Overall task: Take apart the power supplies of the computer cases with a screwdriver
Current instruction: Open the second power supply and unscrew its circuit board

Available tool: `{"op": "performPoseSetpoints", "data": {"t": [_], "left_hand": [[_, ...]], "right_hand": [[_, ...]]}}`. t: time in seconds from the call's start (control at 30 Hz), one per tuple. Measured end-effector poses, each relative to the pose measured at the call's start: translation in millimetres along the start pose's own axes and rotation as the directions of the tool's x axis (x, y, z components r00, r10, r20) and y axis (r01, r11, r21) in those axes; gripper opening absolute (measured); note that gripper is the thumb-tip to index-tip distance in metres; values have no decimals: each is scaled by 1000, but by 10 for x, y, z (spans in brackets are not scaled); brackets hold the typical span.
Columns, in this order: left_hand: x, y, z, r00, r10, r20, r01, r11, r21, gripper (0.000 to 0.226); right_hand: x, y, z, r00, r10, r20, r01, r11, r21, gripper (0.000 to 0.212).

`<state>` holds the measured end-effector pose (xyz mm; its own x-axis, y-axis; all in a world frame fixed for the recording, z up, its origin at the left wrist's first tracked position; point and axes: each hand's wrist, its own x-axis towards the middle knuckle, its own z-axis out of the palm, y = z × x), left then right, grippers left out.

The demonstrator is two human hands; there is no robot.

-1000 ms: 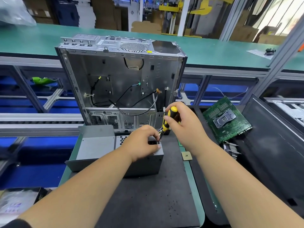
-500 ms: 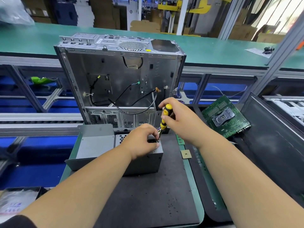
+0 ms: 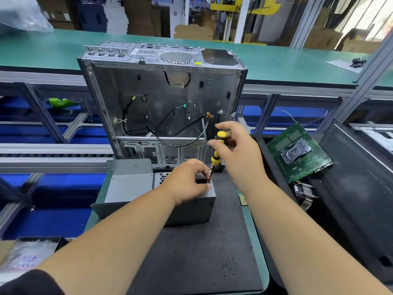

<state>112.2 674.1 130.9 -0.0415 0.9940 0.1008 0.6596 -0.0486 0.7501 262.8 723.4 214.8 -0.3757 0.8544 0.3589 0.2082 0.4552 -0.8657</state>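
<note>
Yellow screwdriver (image 3: 216, 151) pinched by right hand (image 3: 238, 154), upright for torque; left hand (image 3: 189, 182) at 9 o'clock grips power supply (image 3: 191, 204) against twisting.

power supply (image 3: 170, 201) on mat (image 3: 191, 252) | computer case (image 3: 161, 103) behind | motherboard (image 3: 297, 154) right

No legible text or labels

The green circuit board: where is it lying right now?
In the head view, the green circuit board lies at the right, beyond the right hand, right of the open computer case.
</note>
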Motion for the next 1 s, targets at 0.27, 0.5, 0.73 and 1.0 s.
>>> {"op": "performPoseSetpoints", "data": {"t": [0.27, 0.5, 0.73, 1.0], "left_hand": [[16, 14, -28, 1000, -19, 15, 18, 1000, 26, 16], [-11, 28, -19, 1000, 0, -3, 0, 1000, 12, 19], [18, 19, -37, 1000, 0, 4, 0, 1000, 6, 21], [3, -16, -24, 999, -37, 15, 37, 999, 16, 16]], "right_hand": [[-4, 20, 71, 1000, -2, 24, 0, 997, 77, 17], [9, 102, 162, 984, 81, 159, -146, 879, 453, 28], [47, 87, 290, 974, 148, 174, -226, 736, 638, 19], [176, 59, 215, 928, 314, 200, -370, 721, 586, 22]]}}
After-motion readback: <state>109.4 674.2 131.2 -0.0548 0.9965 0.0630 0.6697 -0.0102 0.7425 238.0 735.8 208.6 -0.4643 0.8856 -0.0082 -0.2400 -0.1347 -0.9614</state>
